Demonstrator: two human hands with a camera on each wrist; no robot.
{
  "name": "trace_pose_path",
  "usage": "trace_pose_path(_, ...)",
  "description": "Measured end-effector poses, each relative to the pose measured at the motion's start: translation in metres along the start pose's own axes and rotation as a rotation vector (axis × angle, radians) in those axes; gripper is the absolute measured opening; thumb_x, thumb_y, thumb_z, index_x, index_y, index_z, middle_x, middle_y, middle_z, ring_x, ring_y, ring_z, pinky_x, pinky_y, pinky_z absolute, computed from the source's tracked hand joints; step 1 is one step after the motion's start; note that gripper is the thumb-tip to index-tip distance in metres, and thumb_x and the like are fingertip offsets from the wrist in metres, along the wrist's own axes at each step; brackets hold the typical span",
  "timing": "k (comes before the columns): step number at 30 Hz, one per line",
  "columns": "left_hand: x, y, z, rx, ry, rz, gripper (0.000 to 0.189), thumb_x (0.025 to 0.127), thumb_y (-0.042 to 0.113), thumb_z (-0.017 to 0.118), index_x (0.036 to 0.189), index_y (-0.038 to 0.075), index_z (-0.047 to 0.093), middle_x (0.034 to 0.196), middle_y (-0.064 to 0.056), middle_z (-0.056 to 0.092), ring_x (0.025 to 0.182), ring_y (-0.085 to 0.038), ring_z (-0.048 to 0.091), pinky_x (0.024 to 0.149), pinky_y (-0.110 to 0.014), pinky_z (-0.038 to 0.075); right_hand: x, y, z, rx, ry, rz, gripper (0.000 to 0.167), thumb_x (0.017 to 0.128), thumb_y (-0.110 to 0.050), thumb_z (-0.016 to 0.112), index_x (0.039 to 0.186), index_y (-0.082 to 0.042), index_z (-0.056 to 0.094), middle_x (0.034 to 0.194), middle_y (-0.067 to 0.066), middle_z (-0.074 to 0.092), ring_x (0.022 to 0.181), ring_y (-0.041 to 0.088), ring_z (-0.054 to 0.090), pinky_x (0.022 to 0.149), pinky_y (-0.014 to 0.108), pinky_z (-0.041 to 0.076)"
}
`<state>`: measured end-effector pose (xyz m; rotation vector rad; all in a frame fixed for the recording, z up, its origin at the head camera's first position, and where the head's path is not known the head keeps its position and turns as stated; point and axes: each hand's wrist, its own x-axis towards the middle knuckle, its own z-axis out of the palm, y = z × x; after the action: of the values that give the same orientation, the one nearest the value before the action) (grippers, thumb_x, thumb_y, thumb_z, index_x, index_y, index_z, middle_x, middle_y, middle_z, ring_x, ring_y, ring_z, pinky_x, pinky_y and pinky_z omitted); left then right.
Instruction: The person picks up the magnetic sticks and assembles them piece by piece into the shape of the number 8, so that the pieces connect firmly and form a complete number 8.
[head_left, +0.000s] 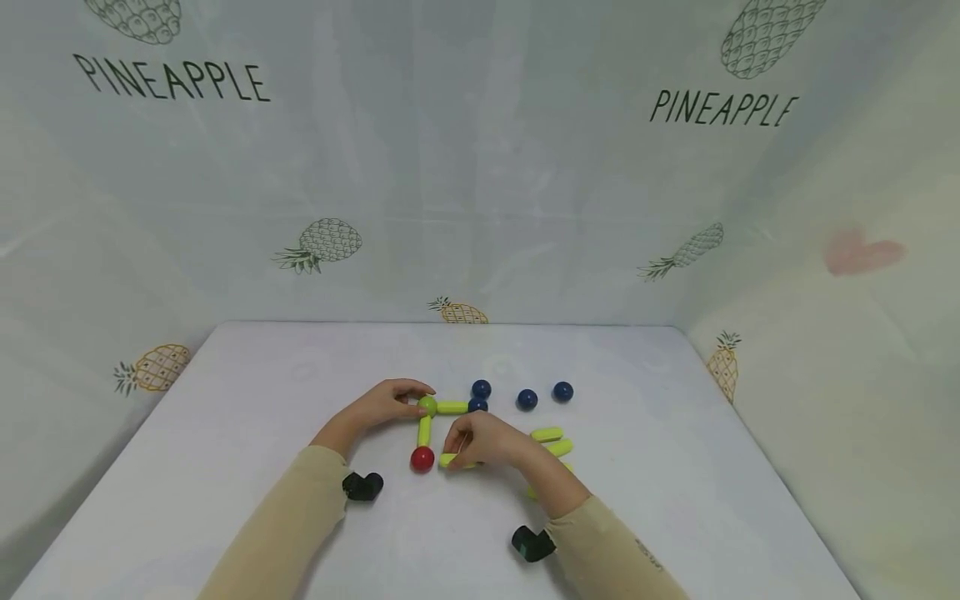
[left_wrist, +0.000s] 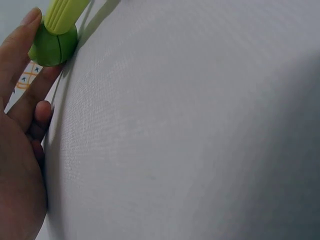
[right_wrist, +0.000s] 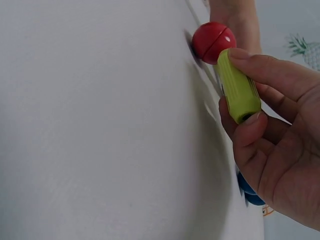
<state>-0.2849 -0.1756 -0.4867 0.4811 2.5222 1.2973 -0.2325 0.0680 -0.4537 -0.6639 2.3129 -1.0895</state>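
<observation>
With thumb and fingers, the left hand (head_left: 386,404) grips a green ball (head_left: 427,405) at the corner of a partly joined shape. From this ball one yellow-green rod (head_left: 452,407) runs right to a dark blue ball (head_left: 477,406), and another rod (head_left: 424,431) runs toward the person to a red ball (head_left: 422,459). The right hand (head_left: 487,440) pinches a loose ribbed yellow-green rod (right_wrist: 239,87) between thumb and fingers. In the right wrist view, the rod's far end overlaps the red ball's edge; its near end shows a dark tip.
Several more dark blue balls (head_left: 527,400) lie toward the back of the white table (head_left: 637,517). To the right of the right hand are more yellow-green rods (head_left: 547,434), some partly behind the forearm. Black devices (head_left: 363,487) sit at both wrists. A pineapple-print cloth (head_left: 480,167) hangs behind.
</observation>
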Motion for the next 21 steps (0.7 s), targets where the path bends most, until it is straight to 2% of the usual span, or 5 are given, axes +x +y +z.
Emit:
trace_pose_path(4,0.0002,0.0024,0.0018,0.002,0.002,0.0,0.035,0.085,0.026,0.077,0.118,0.017,0.07,0.12,-0.001,0.063,0.107,-0.021,0.052,0.097,-0.044,0.039,0.0025,0.0016,0.0032,0.018,0.011,0.013,0.016,0.077,-0.007,0.083,0.082,-0.015,0.07,0.075,-0.001,0.064,0.066,0.011,0.054,0.059,0.024,0.045)
trace_pose_path(15,0.0016,0.0022,0.0034,0.016,0.006,0.006,0.029,0.086,0.025,0.077,0.113,0.017,0.071,0.111,0.001,0.062,0.093,-0.02,0.047,0.083,-0.036,0.038,0.0084,0.0032,0.0079,0.039,0.011,0.026,0.015,0.077,-0.009,0.083,0.083,-0.015,0.071,0.075,0.0,0.063,0.067,0.012,0.052,0.059,0.025,0.044)
trace_pose_path(21,0.002,0.0007,0.0041,0.004,0.011,0.0,0.029,0.085,0.026,0.077,0.112,0.016,0.071,0.116,-0.001,0.062,0.099,-0.021,0.048,0.089,-0.039,0.039,0.0095,0.0027,0.0082,0.043,0.01,0.015,0.015,0.077,-0.007,0.083,0.083,-0.015,0.071,0.075,0.0,0.064,0.066,0.012,0.052,0.059,0.024,0.044)
